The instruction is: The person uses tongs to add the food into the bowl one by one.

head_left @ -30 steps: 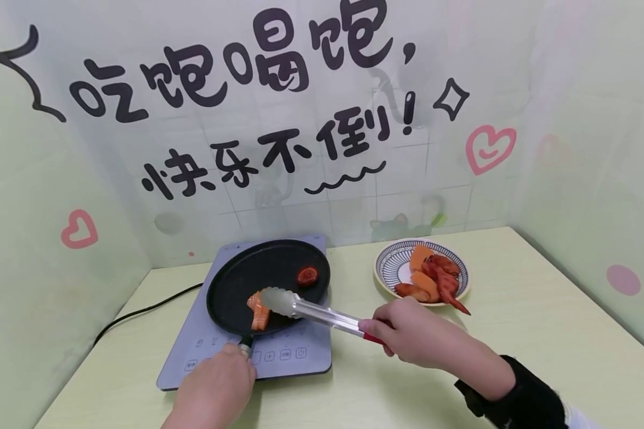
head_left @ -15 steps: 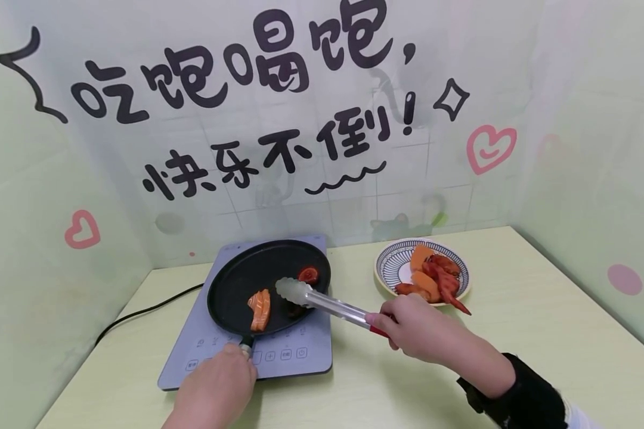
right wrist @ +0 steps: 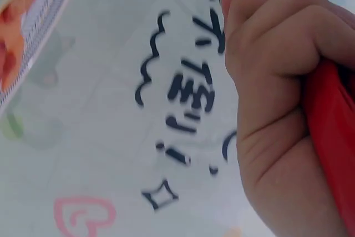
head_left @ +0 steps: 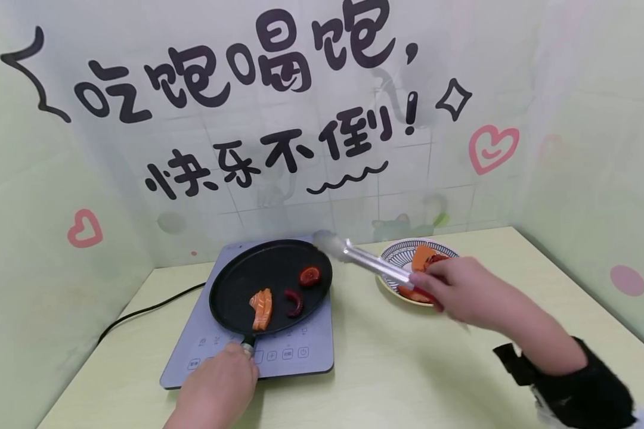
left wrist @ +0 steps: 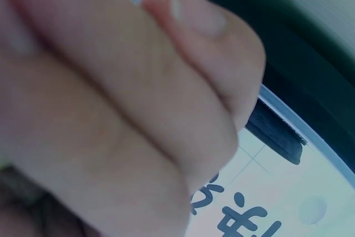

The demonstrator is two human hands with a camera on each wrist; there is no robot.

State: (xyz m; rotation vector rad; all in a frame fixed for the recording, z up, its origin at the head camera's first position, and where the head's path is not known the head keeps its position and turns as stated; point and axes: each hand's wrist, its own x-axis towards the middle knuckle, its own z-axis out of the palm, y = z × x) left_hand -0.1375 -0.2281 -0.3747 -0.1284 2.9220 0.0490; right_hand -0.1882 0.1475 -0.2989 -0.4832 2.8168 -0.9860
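Note:
My left hand (head_left: 220,378) grips the handle of a black frying pan (head_left: 236,274), which sits on an induction cooker. Its curled fingers (left wrist: 127,81) fill much of the left wrist view. Inside the pan lie salmon pieces (head_left: 262,310), a curved dark-red piece like an octopus tentacle (head_left: 299,304) and a red tomato-like slice (head_left: 309,276). With my right hand (head_left: 474,295) I hold metal tongs (head_left: 375,265) by their red handle (right wrist: 333,137). The tongs' tips are raised past the pan's right rim, and no food shows between them.
The induction cooker (head_left: 316,357) has a black cord (head_left: 150,307) running left. Right of it, a patterned plate (head_left: 394,253) carries orange and red food (head_left: 423,257), partly hidden behind my right hand. A printed wall (head_left: 279,208) closes off the table's back.
My right hand has lifted the tongs away from the pan, up and to the right, uncovering the curved red piece. The left hand keeps its grip on the pan handle.

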